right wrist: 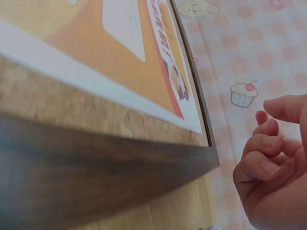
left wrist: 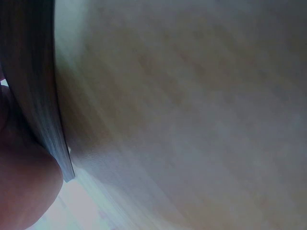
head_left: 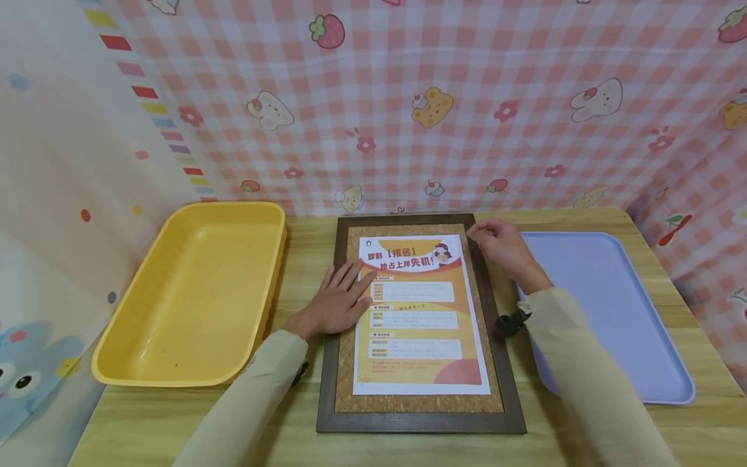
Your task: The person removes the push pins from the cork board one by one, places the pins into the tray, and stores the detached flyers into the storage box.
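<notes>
A printed orange and white sheet (head_left: 415, 363) lies on a cork board (head_left: 420, 403) with a dark wooden frame (head_left: 420, 423). My left hand (head_left: 338, 301) rests with fingers spread on the sheet's left edge; in the left wrist view only part of the hand (left wrist: 29, 187) shows beside the frame. Over the board's upper right corner, my right hand (head_left: 504, 246) hovers. The right wrist view shows that hand (right wrist: 273, 177) with curled fingers, thumb near the index fingertip, and nothing visible held. A small round dark spot (head_left: 368, 244) marks the sheet's upper left corner.
To the left stands a deep yellow tray (head_left: 277, 285) with a small dark speck inside. A shallow lilac tray (head_left: 607, 311) lies on the right, partly under my right forearm. The wooden table (head_left: 292, 415) meets a pink checked cloth (head_left: 379, 149) behind the board.
</notes>
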Available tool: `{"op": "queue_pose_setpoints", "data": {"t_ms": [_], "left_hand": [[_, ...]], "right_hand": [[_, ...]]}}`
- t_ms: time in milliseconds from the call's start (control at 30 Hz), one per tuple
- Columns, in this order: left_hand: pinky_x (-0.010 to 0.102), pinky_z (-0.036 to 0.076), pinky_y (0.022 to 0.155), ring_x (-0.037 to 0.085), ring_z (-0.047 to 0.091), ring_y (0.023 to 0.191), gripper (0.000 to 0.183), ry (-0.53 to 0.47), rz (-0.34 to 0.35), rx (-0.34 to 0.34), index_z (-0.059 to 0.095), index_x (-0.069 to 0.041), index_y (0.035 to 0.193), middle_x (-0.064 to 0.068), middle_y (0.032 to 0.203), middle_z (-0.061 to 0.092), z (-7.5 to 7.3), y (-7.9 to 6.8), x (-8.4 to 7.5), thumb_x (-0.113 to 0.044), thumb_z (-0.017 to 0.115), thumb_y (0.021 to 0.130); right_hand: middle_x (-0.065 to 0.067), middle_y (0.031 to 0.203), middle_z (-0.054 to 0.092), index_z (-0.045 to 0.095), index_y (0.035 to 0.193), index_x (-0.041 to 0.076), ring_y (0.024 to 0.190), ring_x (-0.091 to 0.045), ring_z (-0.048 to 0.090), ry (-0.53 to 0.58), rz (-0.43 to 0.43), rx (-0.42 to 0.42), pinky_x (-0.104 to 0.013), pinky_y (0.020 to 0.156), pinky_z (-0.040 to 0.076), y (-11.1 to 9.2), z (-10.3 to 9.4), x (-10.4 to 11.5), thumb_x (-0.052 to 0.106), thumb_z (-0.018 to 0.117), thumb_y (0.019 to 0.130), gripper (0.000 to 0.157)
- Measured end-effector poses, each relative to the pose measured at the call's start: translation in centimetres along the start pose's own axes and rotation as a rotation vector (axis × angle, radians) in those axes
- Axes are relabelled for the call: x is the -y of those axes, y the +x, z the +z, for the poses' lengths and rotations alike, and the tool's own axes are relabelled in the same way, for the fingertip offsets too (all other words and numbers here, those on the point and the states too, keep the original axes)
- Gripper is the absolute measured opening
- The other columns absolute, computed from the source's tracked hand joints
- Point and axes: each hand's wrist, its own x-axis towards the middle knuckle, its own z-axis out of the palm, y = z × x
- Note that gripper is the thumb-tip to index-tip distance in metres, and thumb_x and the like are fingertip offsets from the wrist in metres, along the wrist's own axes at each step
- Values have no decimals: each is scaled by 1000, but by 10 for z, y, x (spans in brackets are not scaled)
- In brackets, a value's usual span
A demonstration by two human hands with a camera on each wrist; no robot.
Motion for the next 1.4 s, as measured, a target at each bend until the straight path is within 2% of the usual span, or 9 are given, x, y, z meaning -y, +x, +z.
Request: {"op": "queue_pose_setpoints", "data": {"t_ms": [267,500,667,833,1033,1200,1400], "left_hand": [[57,-3,120,31,-3,153,58,-9,7,-5,16,-21,161,10,167,-1,-1,0,0,-42,27,108],[58,-2,120,32,-2,153,59,-13,11,-5,19,-17,160,12,167,1,-1,-1,0,-42,28,108],[56,-2,120,31,0,154,64,-16,-3,-21,15,-8,160,12,167,3,1,0,1,-42,30,107],[54,-2,121,30,-1,154,68,-11,-7,-30,11,-4,159,11,167,3,3,1,2,-43,30,107],[54,-3,121,29,-2,154,68,-9,-9,-18,10,-5,159,11,167,2,1,1,2,-44,29,107],[53,-3,121,29,-4,154,69,-5,-24,-4,10,-5,159,13,167,-1,1,0,2,-46,28,106],[53,-3,121,28,-5,154,69,3,-31,-4,10,-6,160,14,166,-2,1,1,2,-46,28,106]], "right_hand": [[-6,81,54,63,112,2,64,-14,47,43,78,44,-24,53,40,7,21,11,21,54,102,23],[-13,88,61,65,106,4,70,-16,50,-3,22,55,-25,58,40,14,42,15,20,58,99,18],[-17,95,62,65,106,5,75,-22,54,0,13,111,-25,59,43,17,55,21,21,57,100,19],[-13,88,60,67,107,6,66,-17,49,3,4,127,-24,55,41,17,66,27,20,55,100,20],[-10,91,62,68,105,8,74,-19,51,15,21,131,-27,64,41,19,81,33,18,57,98,15],[-6,84,55,67,103,12,73,-21,48,-9,32,151,-30,65,39,19,94,38,22,60,98,14],[-3,79,53,68,103,12,68,-19,47,-20,-17,178,-30,62,39,21,107,40,22,61,97,14]]}}
